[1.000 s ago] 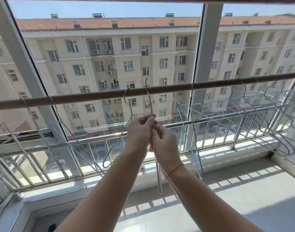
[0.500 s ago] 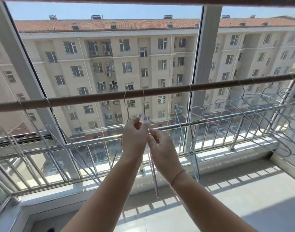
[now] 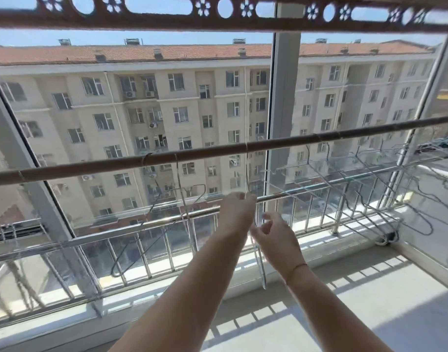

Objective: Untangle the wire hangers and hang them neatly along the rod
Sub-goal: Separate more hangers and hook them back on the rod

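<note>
A brown rod (image 3: 205,152) slants across the window. A pale wire hanger (image 3: 261,270) hangs from it by its hook, just left of the window post. My left hand (image 3: 236,212) is raised to that hanger's neck and its fingertips pinch the wire, though the spot is blurred. My right hand (image 3: 273,237) sits just below and to the right, thumb and fingers apart beside the wire, holding nothing. Two more hangers (image 3: 182,199) hang to the left, one dark and swung sideways. Several tangled hangers (image 3: 370,179) crowd the rod's right end.
A steel railing (image 3: 141,227) runs along the window below the rod. A white window post (image 3: 283,97) stands behind the hands. A brown patterned beam (image 3: 217,21) crosses overhead. The balcony floor (image 3: 370,301) is pale tile with a white wall at the right.
Both hands let go of the hanger they were holding, which now hangs at the left, and moved right to the neighbouring pale hanger. The right hand has opened. The view tilted upward.
</note>
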Demonstrator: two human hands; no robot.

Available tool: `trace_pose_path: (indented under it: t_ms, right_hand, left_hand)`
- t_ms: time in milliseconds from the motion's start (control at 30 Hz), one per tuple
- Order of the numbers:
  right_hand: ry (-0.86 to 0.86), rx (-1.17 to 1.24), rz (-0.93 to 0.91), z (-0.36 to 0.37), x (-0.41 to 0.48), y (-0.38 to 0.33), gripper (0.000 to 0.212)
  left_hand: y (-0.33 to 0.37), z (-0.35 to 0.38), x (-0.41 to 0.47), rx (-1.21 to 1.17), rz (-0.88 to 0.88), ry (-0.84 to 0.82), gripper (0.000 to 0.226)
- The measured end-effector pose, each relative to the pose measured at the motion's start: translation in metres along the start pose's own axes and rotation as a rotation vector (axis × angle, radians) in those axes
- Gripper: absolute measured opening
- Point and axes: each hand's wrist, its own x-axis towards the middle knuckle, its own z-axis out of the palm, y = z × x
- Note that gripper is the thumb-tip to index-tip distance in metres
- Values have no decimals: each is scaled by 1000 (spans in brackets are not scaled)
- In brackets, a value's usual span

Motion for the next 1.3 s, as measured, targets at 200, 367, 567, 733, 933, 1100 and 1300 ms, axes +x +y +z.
trace_pose_path:
  t_ms: [200,367,567,733,933,1100,1300]
  right_hand:
    - [-189,364,-47,-17,16,26,40]
    - [-283,382,-214,-31,36,40,12]
    - [-389,368,-307,-37,44,41,14]
    - [-375,311,-313,-50,40,44,17]
    - [-79,271,-397,-107,51,56,8]
    - [178,93,-349,-153,73,87,15]
    - [22,-46,-222,-165,77,112,30]
  left_hand:
    - [-7,39,17,-97,-98,145,26]
    - [-6,61,24,-190,-71,256,26]
    - [-7,68,23,-224,-53,369,27]
    - [-9,64,20,-99,4,451,15]
    - [10,75,7,80,262,546,35]
    - [32,123,-9,0,347,206,31]
    - [39,176,-1,-62,53,8,31]
